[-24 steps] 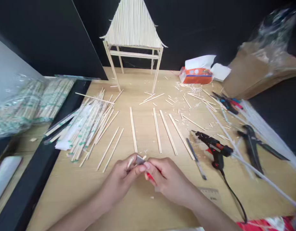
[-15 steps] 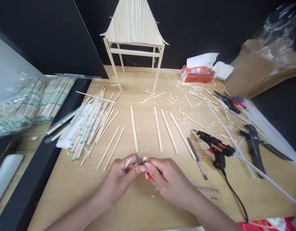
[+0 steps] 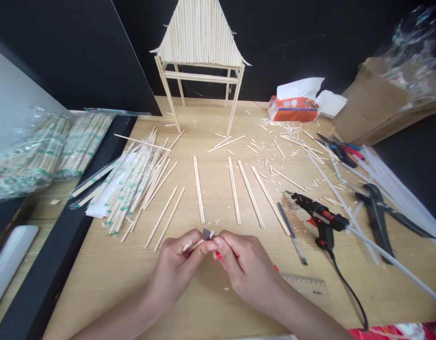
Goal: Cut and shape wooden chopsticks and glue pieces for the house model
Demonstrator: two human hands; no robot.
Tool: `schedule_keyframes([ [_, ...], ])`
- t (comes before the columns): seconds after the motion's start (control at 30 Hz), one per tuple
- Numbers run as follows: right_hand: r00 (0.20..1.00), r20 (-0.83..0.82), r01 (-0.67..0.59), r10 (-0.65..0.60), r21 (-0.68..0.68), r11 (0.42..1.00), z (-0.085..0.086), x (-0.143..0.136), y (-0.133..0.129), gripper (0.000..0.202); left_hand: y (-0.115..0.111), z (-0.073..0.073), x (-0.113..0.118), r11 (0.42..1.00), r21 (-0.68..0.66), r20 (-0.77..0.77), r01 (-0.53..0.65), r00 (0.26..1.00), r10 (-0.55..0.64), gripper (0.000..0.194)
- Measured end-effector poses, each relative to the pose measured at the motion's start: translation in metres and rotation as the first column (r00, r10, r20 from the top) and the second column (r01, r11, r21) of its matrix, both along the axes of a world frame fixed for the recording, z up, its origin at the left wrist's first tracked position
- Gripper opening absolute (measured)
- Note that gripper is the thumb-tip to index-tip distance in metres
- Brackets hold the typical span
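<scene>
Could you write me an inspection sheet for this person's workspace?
Surface: pale wooden table.
Work pieces: wooden stick in hand; laid-out sticks in front.
Clutter: wood scraps, glue gun, pliers and ruler, towards the right.
Left hand: closed around the wooden stick.
Right hand: grips what looks like a red-handled blade, mostly hidden.
Cables: black cord runs from glue gun to near edge.
Surroundings: stick-built model at the back, dark panel behind.

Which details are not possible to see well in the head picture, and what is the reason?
Head view:
Red tool: covered by the right hand; full shape unclear.
Held stick: partly covered by the left hand.
Ruler: partly behind the right forearm; markings too small.
Roof: cut off by the top edge.
</scene>
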State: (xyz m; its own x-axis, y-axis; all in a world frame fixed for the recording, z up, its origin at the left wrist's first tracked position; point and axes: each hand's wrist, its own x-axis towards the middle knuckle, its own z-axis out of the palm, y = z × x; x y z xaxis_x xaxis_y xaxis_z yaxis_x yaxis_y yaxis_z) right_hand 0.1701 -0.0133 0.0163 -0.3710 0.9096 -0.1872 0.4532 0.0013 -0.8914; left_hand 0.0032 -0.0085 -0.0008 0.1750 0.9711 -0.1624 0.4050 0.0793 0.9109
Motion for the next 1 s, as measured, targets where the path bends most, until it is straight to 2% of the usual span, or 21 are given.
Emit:
schedule_keyframes([
  [0.07,0.998,-0.049,0.048,-0.05,-0.032,0.998,0.0,-0.003,-0.001,0.032,-0.001,-0.001,-0.001,0.998,0.037,-0.02,-0.059,0.998,0.06,0.052],
  [0.13,0.991,-0.09,0.094,-0.098,-0.053,0.994,0.0,-0.004,-0.001,0.034,0.0,-0.001,-0.001,0.998,0.036,-0.016,-0.06,0.998,0.06,0.052],
  [0.27,0.965,-0.185,0.175,-0.184,-0.066,0.982,0.0,0.001,0.005,0.038,0.003,0.003,-0.001,0.991,-0.128,0.186,0.037,0.982,-0.013,0.019],
  [0.37,0.954,-0.214,0.2,-0.209,-0.067,0.978,0.001,0.007,0.009,0.04,0.004,0.005,-0.001,0.973,-0.224,0.29,0.052,0.957,0.016,0.018],
  [0.53,0.992,-0.115,0.04,-0.047,-0.055,0.998,0.005,0.01,0.008,0.036,0.003,0.006,-0.003,0.974,-0.215,0.259,0.064,0.966,-0.006,0.019],
  [0.63,0.998,-0.056,-0.04,0.037,-0.062,0.997,0.006,0.007,0.006,0.035,0.003,0.007,-0.005,0.977,-0.15,0.201,0.154,0.972,-0.122,0.026],
  [0.77,0.997,-0.034,-0.064,0.062,-0.05,0.997,0.008,0.005,0.007,0.034,0.003,0.007,-0.007,0.961,-0.048,0.113,0.271,0.958,-0.264,0.032],
  [1.0,0.997,-0.048,-0.061,0.059,-0.055,0.997,0.007,0.005,0.007,0.034,0.001,0.006,-0.009,0.947,0.002,0.059,0.32,0.946,-0.32,0.036],
])
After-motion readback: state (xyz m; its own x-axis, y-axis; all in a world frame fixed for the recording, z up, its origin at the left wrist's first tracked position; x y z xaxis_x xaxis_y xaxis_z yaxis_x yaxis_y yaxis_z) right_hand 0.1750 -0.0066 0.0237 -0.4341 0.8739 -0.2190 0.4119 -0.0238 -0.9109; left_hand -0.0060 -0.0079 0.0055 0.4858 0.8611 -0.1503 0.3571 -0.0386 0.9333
